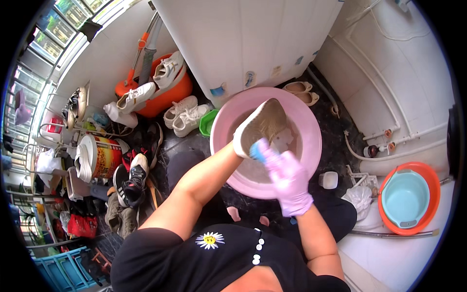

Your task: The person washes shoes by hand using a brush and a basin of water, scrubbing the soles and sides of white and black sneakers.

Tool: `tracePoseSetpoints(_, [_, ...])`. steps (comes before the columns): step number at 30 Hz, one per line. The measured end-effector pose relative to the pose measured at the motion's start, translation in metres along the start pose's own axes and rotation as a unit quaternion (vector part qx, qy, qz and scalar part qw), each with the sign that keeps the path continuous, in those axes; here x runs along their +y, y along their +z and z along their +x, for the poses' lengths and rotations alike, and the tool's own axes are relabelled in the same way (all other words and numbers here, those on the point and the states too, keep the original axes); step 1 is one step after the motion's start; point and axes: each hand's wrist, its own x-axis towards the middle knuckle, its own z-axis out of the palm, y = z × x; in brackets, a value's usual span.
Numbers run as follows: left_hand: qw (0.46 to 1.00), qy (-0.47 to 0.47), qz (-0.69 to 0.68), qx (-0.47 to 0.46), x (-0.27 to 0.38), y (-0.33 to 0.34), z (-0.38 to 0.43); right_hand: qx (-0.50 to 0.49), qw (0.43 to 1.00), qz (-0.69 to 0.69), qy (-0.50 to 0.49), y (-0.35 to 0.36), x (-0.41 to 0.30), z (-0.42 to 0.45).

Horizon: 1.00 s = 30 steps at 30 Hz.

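Observation:
A white shoe (261, 126) is held up over a pink basin (312, 146), its worn, ridged sole facing the camera. My left forearm reaches to the shoe from below left; my left hand (238, 149) supports it and is mostly hidden by it, only the wrist showing. My right hand (290, 179), in a pink-lilac rubber glove, grips a blue brush (258, 151) whose end lies against the near part of the sole. Cloudy water (255, 171) fills the bottom of the basin, and something pale with dark spots lies in it beyond the shoe.
A white appliance (251, 43) stands behind the basin. Pale flat shoes (306, 98), white sneakers (189, 118) and a green tray (208, 123) are close to it. An orange mop bucket (171, 95) and more shoes are at left; a white cup (329, 180) and nested orange and blue basins (434, 189) at right.

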Motion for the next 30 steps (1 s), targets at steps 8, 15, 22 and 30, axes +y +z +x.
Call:
tracePoseSetpoints(8, [0.997, -0.014, -0.056, -0.053, -0.012, 0.009, -0.008, 0.060, 0.968, 0.195, 0.148, 0.021, 0.102, 0.056])
tracePoseSetpoints(15, [0.998, 0.042, -0.048, -0.019, 0.004, 0.007, -0.054, 0.006, 0.989, -0.118, 0.092, 0.030, 0.050, 0.038])
tracePoseSetpoints(22, [0.915, 0.078, 0.393, 0.051, 0.012, -0.032, -0.055, 0.093, 0.996, -0.008, 0.006, 0.047, 0.028, 0.021])
tracePoseSetpoints(30, [0.905, 0.052, 0.415, 0.081, 0.004, -0.040, -0.064, 0.053, 0.994, -0.088, 0.024, 0.050, 0.058, 0.026])
